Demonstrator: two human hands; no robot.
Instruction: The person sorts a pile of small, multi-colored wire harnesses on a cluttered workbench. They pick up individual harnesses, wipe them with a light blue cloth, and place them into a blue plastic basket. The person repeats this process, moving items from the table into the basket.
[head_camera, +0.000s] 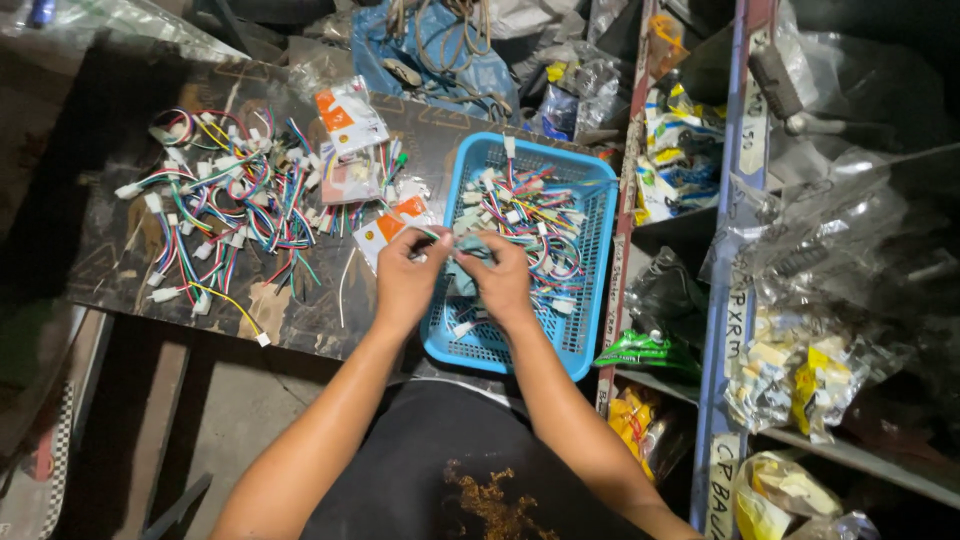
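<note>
1. A dim, crowded workshop corner is showing here: a dark patterned counter (120, 250) is running across the left and middle, with shelves (735, 250) of bagged parts filling the right side.
2. On the far left of the counter, a loose heap of wire harnesses (225, 195) is lying tangled, many-coloured leads ending in small white plastic plugs.
3. Just right of that heap, a few flat orange-and-white packets (345, 120) are lying among the wires.
4. The left hand (408, 275) is pinching a short wire harness (462, 262) by one end, fingers curled tight around it.
5. The right hand (503, 280) is gripping the other end of the same piece, so both hands are meeting over the near left corner of the basket.
6. That harness is probably very light and floppy; the thin leads are likely bending and snagging on neighbours, so the stiff white plugs are looking like the surest places to hold, rather than the bare wire.
7. The blue basket (590, 300), a shallow perforated plastic tray, is sitting at the counter's right end, holding a mound of similar harnesses (530, 225) toward its far half.
8. Farther right, clear bags (800, 380) of yellow and white items are crowding the shelves, and a green packet (645, 350) is lying on a lower shelf.
</note>
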